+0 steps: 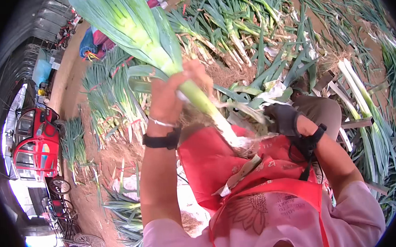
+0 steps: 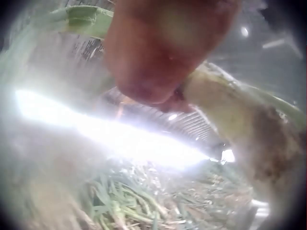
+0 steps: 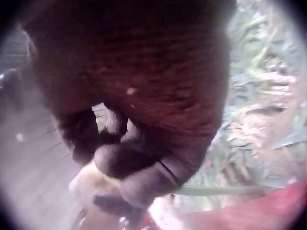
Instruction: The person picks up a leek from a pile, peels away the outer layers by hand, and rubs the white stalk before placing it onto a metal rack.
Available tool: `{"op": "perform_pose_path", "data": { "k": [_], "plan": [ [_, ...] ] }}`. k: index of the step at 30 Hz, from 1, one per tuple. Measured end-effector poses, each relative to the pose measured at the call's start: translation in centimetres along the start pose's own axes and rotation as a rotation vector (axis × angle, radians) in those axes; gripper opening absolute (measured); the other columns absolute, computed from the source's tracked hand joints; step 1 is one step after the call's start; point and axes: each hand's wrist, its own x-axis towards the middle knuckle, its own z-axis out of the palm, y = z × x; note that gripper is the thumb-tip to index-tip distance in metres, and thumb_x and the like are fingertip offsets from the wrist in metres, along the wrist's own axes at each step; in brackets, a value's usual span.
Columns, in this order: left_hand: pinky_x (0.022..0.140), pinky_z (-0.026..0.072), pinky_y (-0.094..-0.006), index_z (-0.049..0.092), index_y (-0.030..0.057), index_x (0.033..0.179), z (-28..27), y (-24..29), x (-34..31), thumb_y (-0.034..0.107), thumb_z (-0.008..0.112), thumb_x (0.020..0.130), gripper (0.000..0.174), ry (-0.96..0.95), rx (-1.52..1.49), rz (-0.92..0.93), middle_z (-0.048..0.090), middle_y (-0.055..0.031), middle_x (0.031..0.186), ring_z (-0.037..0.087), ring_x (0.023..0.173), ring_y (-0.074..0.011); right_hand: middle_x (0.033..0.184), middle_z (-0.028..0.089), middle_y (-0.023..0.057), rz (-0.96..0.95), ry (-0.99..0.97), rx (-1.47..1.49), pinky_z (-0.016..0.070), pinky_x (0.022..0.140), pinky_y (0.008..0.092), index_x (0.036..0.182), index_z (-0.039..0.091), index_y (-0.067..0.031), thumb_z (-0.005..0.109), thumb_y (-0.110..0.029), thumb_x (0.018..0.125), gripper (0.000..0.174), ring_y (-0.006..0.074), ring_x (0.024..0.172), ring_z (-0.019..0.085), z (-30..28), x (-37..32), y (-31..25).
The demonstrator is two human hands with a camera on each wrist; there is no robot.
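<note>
My bare left hand grips a large leek partway along its stalk. The leek slants across the head view, broad green leaves up at the left and white root end down over a red apron. A dark glove covers my right hand, to the right of the stalk. Its curled fingers pinch a pale leek leaf, a limp strip that runs over toward the stalk. In the left wrist view, a blurred finger of the left hand lies beside a pale, brown-stained strip.
Heaps of leeks with roots cover the ground ahead. Bundled leeks lie at the left, and long white-stemmed leeks rest on a frame at the right. A red three-wheeled vehicle and bicycles stand far left.
</note>
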Motion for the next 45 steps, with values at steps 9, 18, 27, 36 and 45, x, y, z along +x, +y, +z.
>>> {"op": "perform_pose_path", "data": {
  "k": [9,18,27,36,45],
  "plan": [
    [0.09,0.0512,-0.0385,0.041,-0.0038,0.125,3.5,-1.5,-0.8,0.007,0.062,0.086,0.046,-0.077,-0.15,0.219,0.054,-0.013,0.119,0.057,0.107,-0.0241,0.086,0.053,-0.003,-0.238,0.251,1.154,0.0421,0.069,0.0239,0.121,0.051,-0.0027,0.067,-0.026,0.083,0.048,0.0063,0.077,0.047,-1.0,-0.3,-10.9],
    [0.074,0.0505,-0.0296,0.052,0.0034,0.092,5.2,-2.5,-0.8,-0.002,0.061,0.08,0.016,-0.03,0.289,0.207,0.059,-0.006,0.089,0.061,0.08,-0.0165,0.084,0.054,-0.0007,-0.233,0.285,1.115,0.0432,0.066,0.0261,0.115,0.055,-0.003,0.064,-0.022,0.083,0.038,0.0073,0.075,0.048,-3.1,-2.0,-9.0],
    [0.062,0.0482,-0.0281,0.059,0.0043,0.087,1.9,-5.8,-8.9,0.006,0.067,0.08,0.01,-0.792,1.203,-0.237,0.061,-0.0062,0.076,0.06,0.07,-0.0145,0.085,0.054,0.0012,-0.142,0.448,0.904,0.0434,0.069,0.0291,0.108,0.056,0.0,0.063,-0.024,0.082,0.036,0.0112,0.079,0.05,-6.9,-3.3,-6.8],
    [0.07,0.0517,-0.024,0.047,-0.0011,0.114,11.9,-0.7,-0.1,-0.004,0.071,0.076,0.045,0.181,0.476,0.545,0.054,-0.0083,0.098,0.056,0.087,-0.0121,0.084,0.055,0.0101,-0.249,0.544,0.881,0.0444,0.07,0.0345,0.106,0.054,0.0004,0.065,-0.025,0.081,0.037,0.0217,0.075,0.053,-5.0,-3.3,-7.8],
    [0.063,0.0456,-0.0222,0.058,0.0017,0.092,13.0,0.4,-2.1,0.009,0.069,0.083,0.016,-0.261,0.814,0.476,0.058,-0.0018,0.074,0.055,0.071,-0.0079,0.093,0.056,0.0162,-0.197,0.589,0.763,0.0457,0.076,0.037,0.11,0.053,0.0011,0.063,-0.026,0.082,0.041,0.0275,0.082,0.055,-5.8,-3.7,-7.2]
  ]
}}
